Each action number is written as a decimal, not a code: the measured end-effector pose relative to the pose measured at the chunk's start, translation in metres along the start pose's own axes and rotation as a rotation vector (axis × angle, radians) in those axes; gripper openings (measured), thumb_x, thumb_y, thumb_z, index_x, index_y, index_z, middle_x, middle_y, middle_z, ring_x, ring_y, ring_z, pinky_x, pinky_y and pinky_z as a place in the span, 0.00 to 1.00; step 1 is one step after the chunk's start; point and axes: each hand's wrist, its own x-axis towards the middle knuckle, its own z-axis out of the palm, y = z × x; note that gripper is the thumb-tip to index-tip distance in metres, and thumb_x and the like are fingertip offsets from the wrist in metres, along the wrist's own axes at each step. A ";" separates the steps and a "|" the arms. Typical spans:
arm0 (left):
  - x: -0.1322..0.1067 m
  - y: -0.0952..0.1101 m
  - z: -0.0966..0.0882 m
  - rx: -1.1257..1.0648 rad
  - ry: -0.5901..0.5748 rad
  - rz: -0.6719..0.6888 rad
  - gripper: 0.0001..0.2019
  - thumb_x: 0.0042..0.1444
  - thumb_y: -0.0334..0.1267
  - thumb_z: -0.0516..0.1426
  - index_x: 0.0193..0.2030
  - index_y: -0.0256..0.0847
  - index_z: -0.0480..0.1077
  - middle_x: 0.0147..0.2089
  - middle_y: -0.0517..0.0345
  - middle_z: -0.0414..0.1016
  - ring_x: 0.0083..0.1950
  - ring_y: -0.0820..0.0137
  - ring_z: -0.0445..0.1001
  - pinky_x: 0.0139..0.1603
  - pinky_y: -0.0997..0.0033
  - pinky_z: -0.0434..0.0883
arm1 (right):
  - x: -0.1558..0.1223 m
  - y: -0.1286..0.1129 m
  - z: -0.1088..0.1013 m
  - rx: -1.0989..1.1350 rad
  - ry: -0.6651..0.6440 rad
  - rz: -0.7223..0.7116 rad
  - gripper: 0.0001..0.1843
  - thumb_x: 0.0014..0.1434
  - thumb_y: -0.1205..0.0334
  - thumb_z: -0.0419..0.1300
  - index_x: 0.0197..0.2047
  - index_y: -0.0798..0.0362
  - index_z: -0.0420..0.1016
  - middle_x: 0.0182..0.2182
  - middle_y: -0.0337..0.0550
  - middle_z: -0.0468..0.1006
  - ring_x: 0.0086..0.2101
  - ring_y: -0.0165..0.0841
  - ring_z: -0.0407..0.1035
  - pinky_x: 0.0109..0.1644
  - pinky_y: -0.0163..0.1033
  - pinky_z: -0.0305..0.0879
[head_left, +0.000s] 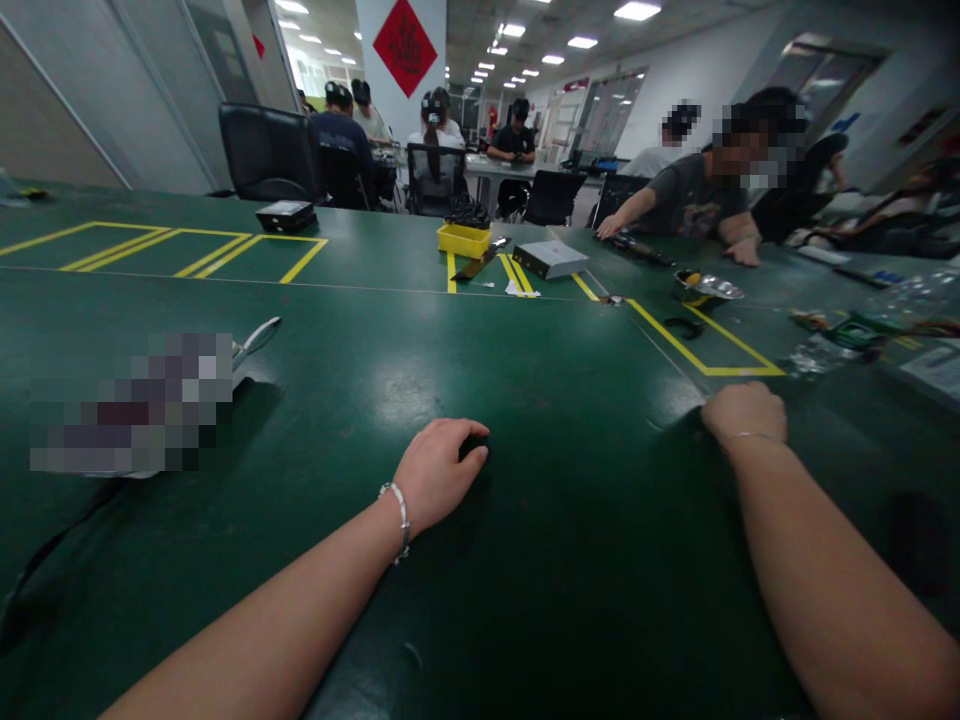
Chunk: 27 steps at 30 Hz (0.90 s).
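Resting on dark green table mat (570, 500): left hand (439, 475) loosely curled, fingertips down, pinching nothing; right hand (745, 412) balled, contents cannot tell. Small black ring (684, 327) lies 11 o'clock from right hand, well apart; right nearer.

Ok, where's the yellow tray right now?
Head view: the yellow tray sits far across the green table, straight beyond the left hand, just left of the grey box.

I see my left hand (439, 470) on the table (570, 420) at lower centre, my right hand (742, 410) further right; a bin (463, 240) sits upper centre, a flat box (550, 258) just right of it.
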 end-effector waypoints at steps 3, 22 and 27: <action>0.000 -0.001 0.001 0.000 0.001 0.000 0.11 0.51 0.39 0.53 0.43 0.45 0.67 0.44 0.59 0.72 0.48 0.65 0.67 0.50 0.61 0.64 | -0.020 -0.035 -0.014 0.248 -0.020 -0.112 0.17 0.48 0.67 0.50 0.39 0.61 0.74 0.37 0.59 0.72 0.37 0.42 0.66 0.37 0.43 0.58; -0.001 0.002 0.002 -0.205 -0.005 -0.100 0.08 0.50 0.38 0.53 0.39 0.42 0.65 0.31 0.62 0.73 0.31 0.73 0.71 0.34 0.73 0.67 | -0.135 -0.157 -0.026 0.935 -0.299 -0.841 0.13 0.54 0.55 0.52 0.40 0.53 0.67 0.36 0.44 0.73 0.36 0.34 0.67 0.42 0.43 0.63; -0.001 0.001 0.001 -0.203 0.035 -0.102 0.10 0.52 0.38 0.51 0.41 0.42 0.65 0.31 0.62 0.72 0.31 0.74 0.71 0.34 0.73 0.67 | -0.042 -0.065 -0.008 0.375 0.297 -0.379 0.25 0.53 0.53 0.52 0.52 0.55 0.63 0.57 0.56 0.54 0.57 0.54 0.41 0.52 0.61 0.42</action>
